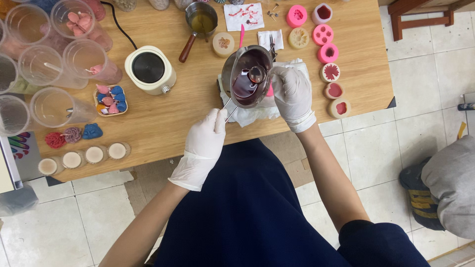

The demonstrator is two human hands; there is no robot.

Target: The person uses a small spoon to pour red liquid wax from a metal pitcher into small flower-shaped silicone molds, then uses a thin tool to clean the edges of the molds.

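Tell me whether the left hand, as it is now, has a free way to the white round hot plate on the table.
Probably yes, but not right away. The left hand holds a spoon dipped in the metal pot. Only bare wooden table lies between it and the hot plate.

pretty bright even indoor light, soft shadows under the hands, small glare on the steel pouring pot (247, 74), sharp focus mostly, slight wide-angle stretch at edges
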